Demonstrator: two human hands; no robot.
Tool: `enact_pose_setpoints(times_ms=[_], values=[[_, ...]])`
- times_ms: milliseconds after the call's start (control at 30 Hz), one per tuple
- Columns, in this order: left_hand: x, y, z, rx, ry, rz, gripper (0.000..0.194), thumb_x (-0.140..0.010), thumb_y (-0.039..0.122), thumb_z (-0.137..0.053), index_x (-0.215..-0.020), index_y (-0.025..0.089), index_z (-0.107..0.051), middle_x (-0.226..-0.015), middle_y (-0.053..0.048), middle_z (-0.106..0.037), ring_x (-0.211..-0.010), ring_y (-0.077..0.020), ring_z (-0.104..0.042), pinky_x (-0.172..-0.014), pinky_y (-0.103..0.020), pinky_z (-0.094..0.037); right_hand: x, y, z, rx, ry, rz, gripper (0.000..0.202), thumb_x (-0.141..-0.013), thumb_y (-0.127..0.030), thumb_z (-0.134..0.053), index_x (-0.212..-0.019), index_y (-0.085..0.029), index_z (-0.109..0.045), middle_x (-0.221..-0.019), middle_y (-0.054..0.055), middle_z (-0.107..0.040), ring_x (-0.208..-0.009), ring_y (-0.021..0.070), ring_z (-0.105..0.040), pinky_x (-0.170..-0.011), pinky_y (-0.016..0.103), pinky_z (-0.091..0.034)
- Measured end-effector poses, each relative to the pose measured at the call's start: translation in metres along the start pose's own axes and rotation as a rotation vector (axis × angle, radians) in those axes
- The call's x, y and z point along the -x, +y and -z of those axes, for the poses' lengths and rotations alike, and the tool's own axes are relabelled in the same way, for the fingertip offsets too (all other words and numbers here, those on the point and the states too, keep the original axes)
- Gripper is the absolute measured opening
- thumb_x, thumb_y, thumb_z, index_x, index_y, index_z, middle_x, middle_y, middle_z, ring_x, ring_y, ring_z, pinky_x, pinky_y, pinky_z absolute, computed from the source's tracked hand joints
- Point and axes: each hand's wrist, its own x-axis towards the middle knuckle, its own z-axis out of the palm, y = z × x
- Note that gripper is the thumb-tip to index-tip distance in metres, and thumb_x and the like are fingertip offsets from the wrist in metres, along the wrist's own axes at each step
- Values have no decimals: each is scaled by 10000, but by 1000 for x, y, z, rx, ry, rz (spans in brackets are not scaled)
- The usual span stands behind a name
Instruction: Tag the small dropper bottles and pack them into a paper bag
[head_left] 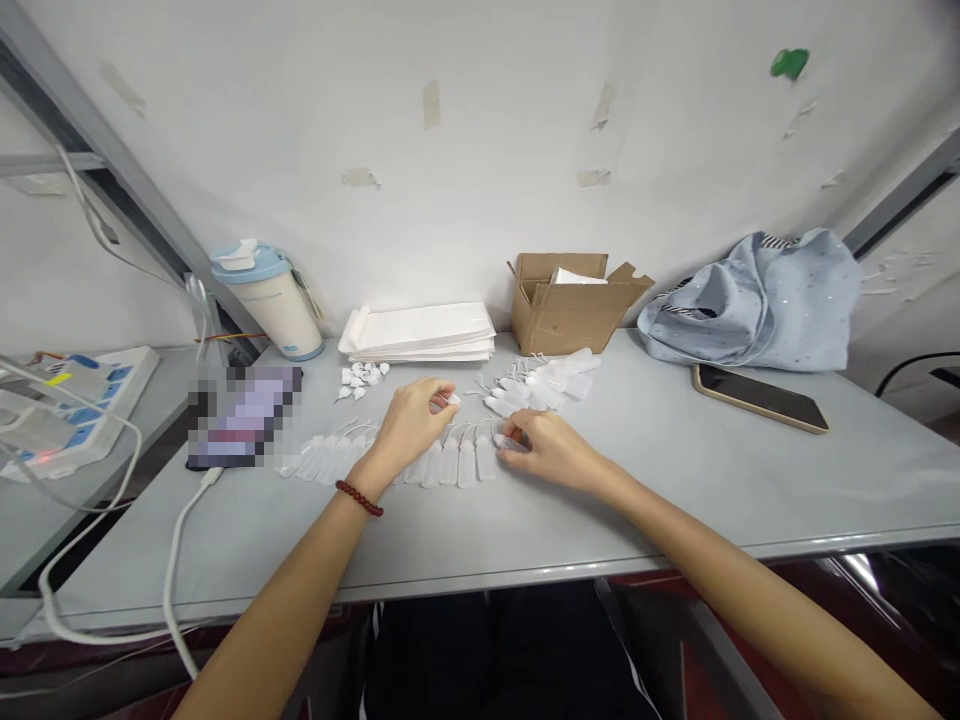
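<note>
My left hand (411,428) is closed in a pinch, with a small white piece (453,400) showing at its fingertips. Below it runs a row of flat, translucent white pieces (448,464) with thin cords at their upper ends; part of the row is hidden by this hand. At the row's right end, my right hand (553,450) has its thumb and fingers closed on a translucent piece, mostly covered by the fingers. Beyond the right hand lies a loose heap of similar corded pieces (547,382). Small white pointed caps (363,376) are piled behind the left hand.
Against the wall stand a tumbler (270,305), stacked white trays (420,330), an open cardboard box (566,318) and a light blue cloth bag (757,305). A phone (761,397) lies right; a blurred device (247,415) with a charging cable (176,560) lies left, near a power strip (97,410).
</note>
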Motion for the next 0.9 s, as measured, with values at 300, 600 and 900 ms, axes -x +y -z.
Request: enact_pose_setpoints(times_ms=[300, 600, 900], values=[[5, 12, -3, 180, -50, 29, 233, -746, 249, -578, -914, 119, -672, -942, -96, -705, -775, -184, -658, -731, -307, -528, 1, 3, 4, -7, 54, 22, 186, -769, -212, -567, -912, -131, -655, -818, 72, -648, -658, 158, -528, -610, 271, -363], [7, 20, 7, 607, -229, 248, 296, -739, 313, -638, -965, 132, -701, -644, -11, -630, -602, -130, -579, -572, -246, -464, -3, 5, 15, -167, 239, 21, 250, -871, -298, -471, -917, -142, -661, -848, 68, -677, -639, 143, -566, -599, 273, -425], [9, 23, 1, 817, -402, 243, 240, -708, 303, -713, -880, 139, -679, -695, -6, -624, -612, -109, -564, -652, -270, -478, -1, 1, 21, -830, 96, -31, 279, -824, -404, -568, -928, -165, -665, -854, 57, -638, -656, 130, -572, -534, 254, -442]])
